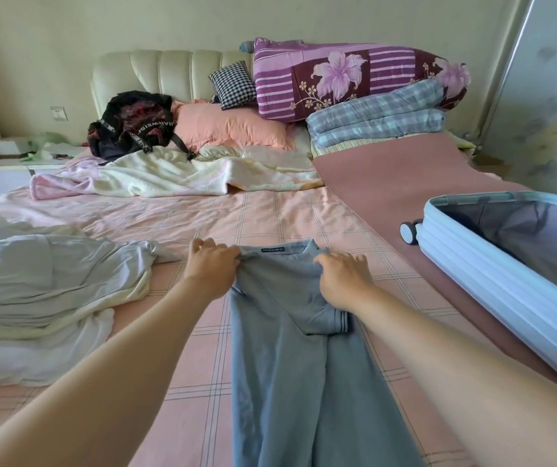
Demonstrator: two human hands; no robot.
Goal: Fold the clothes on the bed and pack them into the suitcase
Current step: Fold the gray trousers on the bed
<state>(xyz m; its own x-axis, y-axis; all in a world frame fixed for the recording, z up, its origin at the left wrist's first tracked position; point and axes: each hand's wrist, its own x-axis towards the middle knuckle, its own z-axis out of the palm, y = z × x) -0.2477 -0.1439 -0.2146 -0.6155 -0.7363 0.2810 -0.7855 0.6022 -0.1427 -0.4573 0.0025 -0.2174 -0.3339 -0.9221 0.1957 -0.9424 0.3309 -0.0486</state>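
Head view, left to right: unfolded pale clothes heaped on bed. Black backpack behind, strap lettering partly reads "MANWEIS". Left hand pinches grey-blue shirt at collar; collar label too small to read. Shirt's long axis runs from the fingers back toward the person. Right hand grips collar's other side. Open suitcase lies right, nearer right hand.

A bed in a pink checked sheet carries a narrow-folded grey-blue polo shirt in the near middle, with a rumpled heap of pale clothes to its left. An open pale-blue hard-shell suitcase lies at the right edge. Farther back lie a cream fleece blanket and a black backpack.
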